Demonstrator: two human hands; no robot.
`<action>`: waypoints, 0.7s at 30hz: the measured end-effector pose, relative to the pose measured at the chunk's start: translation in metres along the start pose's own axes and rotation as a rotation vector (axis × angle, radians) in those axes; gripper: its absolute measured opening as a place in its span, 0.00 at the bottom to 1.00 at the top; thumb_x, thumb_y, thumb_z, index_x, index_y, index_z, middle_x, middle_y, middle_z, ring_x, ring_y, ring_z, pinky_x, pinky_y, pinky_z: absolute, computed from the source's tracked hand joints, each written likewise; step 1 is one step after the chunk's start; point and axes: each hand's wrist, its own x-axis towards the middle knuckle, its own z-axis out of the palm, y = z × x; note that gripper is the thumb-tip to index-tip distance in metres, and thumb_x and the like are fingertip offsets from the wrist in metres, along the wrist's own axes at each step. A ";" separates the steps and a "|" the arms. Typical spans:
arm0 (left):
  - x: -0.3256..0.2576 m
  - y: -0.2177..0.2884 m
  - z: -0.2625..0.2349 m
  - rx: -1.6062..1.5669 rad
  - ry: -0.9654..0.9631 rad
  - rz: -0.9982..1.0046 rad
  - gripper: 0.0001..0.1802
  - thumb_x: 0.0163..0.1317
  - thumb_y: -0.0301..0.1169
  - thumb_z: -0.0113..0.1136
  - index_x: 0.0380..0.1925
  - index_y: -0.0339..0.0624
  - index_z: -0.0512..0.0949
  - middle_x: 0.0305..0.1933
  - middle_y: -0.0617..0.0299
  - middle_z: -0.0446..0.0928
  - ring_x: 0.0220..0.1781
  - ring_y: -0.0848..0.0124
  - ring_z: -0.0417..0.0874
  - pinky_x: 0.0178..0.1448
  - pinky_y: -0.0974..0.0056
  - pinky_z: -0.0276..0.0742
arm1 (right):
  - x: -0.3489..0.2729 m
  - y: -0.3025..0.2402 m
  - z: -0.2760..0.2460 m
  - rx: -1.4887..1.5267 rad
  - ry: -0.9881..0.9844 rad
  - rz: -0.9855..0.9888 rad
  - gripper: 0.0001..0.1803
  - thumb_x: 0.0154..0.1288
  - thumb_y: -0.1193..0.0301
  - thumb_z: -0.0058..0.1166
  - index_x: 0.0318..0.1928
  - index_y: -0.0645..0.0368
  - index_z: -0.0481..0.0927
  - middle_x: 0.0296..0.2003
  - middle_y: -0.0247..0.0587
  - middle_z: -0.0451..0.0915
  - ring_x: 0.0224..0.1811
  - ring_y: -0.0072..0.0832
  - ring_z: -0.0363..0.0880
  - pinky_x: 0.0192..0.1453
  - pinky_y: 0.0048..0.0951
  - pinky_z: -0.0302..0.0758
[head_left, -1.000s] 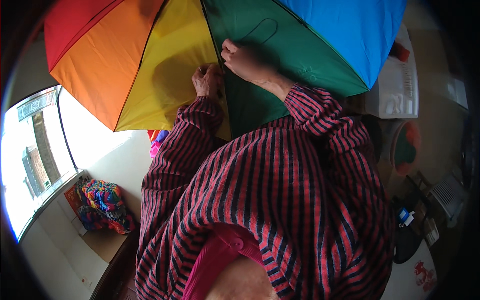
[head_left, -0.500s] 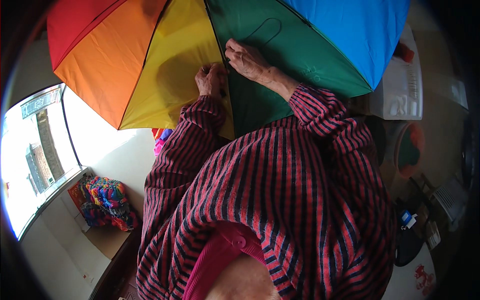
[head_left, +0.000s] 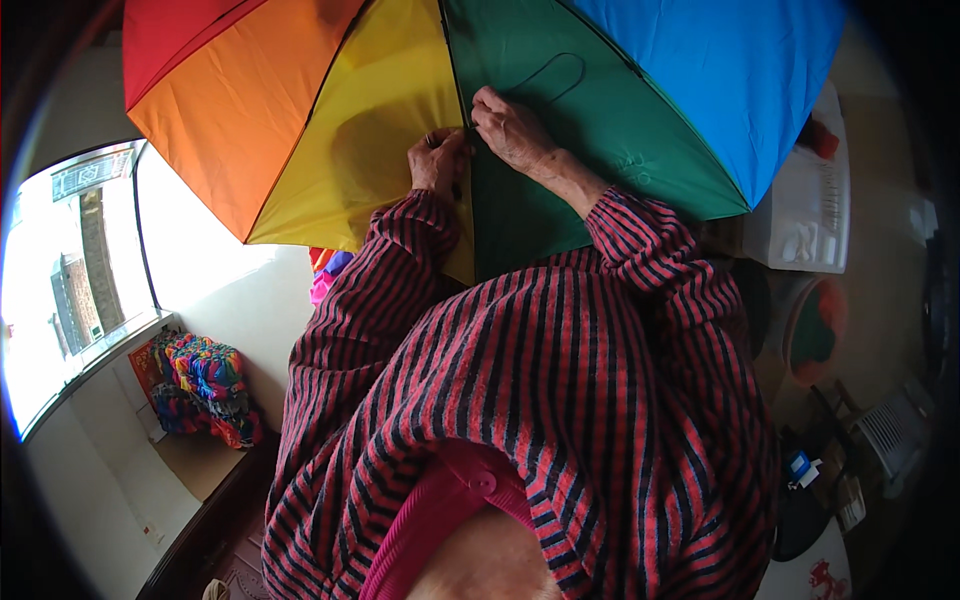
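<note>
A rainbow umbrella (head_left: 390,95) is spread open in front of me, with red, orange, yellow, green and blue panels divided by dark ribs. At the seam between yellow and green, my left hand (head_left: 437,162) has its fingers curled closed on the umbrella's fabric. Just right of that seam, over the green panel, my right hand (head_left: 512,132) is pinched closed. Whatever lies between its fingertips is too small to make out. A thin dark thread-like strand (head_left: 583,70) loops across the green panel above the right hand.
On the left, a bundle of multicoloured knitted-looking material (head_left: 208,375) sits below a bright window (head_left: 75,265). A white plastic bin (head_left: 800,215) stands at the right, above a round tub (head_left: 815,330) with red and green contents. A grey slatted chair (head_left: 890,430) is farther right.
The umbrella and both hands have shifted slightly right and down in the picture, as has the right side of the room. The hands stay at the yellow-green seam.
</note>
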 end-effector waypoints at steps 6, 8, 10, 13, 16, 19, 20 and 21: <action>0.002 -0.001 0.001 -0.004 0.004 0.002 0.07 0.57 0.32 0.60 0.30 0.40 0.78 0.20 0.65 0.76 0.14 0.81 0.65 0.16 0.73 0.57 | 0.005 0.012 -0.014 -0.113 -0.135 0.019 0.03 0.55 0.77 0.48 0.30 0.61 0.76 0.33 0.46 0.74 0.34 0.45 0.79 0.35 0.42 0.77; 0.004 -0.002 0.001 -0.007 0.016 -0.007 0.07 0.56 0.32 0.61 0.30 0.40 0.78 0.20 0.65 0.75 0.14 0.80 0.65 0.16 0.73 0.56 | 0.015 0.047 -0.051 -0.261 -0.273 0.031 0.06 0.56 0.74 0.49 0.32 0.59 0.79 0.26 0.49 0.78 0.32 0.44 0.80 0.34 0.45 0.77; 0.005 -0.008 -0.002 0.107 0.137 0.092 0.08 0.53 0.31 0.63 0.30 0.38 0.79 0.21 0.65 0.76 0.17 0.79 0.70 0.20 0.72 0.63 | 0.030 0.067 -0.137 0.867 -0.076 0.647 0.09 0.57 0.71 0.50 0.35 0.59 0.81 0.34 0.40 0.82 0.29 0.25 0.79 0.29 0.24 0.74; 0.011 -0.019 0.001 0.212 0.196 0.217 0.10 0.51 0.31 0.64 0.31 0.36 0.80 0.22 0.64 0.77 0.20 0.77 0.74 0.25 0.71 0.69 | 0.010 0.133 -0.249 1.853 0.513 0.407 0.13 0.62 0.80 0.46 0.45 0.74 0.75 0.32 0.50 0.80 0.30 0.31 0.79 0.42 0.32 0.80; 0.014 -0.025 0.001 0.299 0.258 0.358 0.12 0.49 0.31 0.66 0.32 0.34 0.80 0.24 0.63 0.79 0.25 0.75 0.78 0.31 0.70 0.74 | -0.024 0.146 -0.317 1.742 0.674 0.035 0.08 0.60 0.80 0.46 0.34 0.70 0.80 0.22 0.45 0.78 0.28 0.32 0.79 0.44 0.39 0.78; 0.012 -0.025 -0.001 0.257 0.268 0.327 0.14 0.48 0.31 0.66 0.32 0.33 0.81 0.28 0.60 0.81 0.29 0.75 0.79 0.36 0.69 0.76 | 0.011 0.095 -0.251 0.610 1.128 0.259 0.07 0.59 0.78 0.48 0.29 0.66 0.79 0.20 0.42 0.77 0.27 0.31 0.78 0.41 0.35 0.76; 0.012 -0.022 0.000 0.256 0.267 0.327 0.14 0.48 0.31 0.66 0.32 0.33 0.81 0.28 0.60 0.81 0.29 0.75 0.79 0.36 0.69 0.76 | 0.029 0.068 -0.223 -0.002 1.252 0.334 0.07 0.59 0.77 0.49 0.27 0.63 0.79 0.19 0.41 0.77 0.27 0.31 0.78 0.40 0.33 0.75; 0.011 -0.020 0.002 0.257 0.259 0.319 0.14 0.48 0.31 0.66 0.32 0.33 0.81 0.28 0.61 0.81 0.29 0.75 0.79 0.36 0.69 0.76 | 0.046 0.043 -0.176 0.021 1.119 0.279 0.04 0.57 0.74 0.54 0.26 0.59 0.79 0.23 0.37 0.80 0.27 0.27 0.78 0.36 0.28 0.73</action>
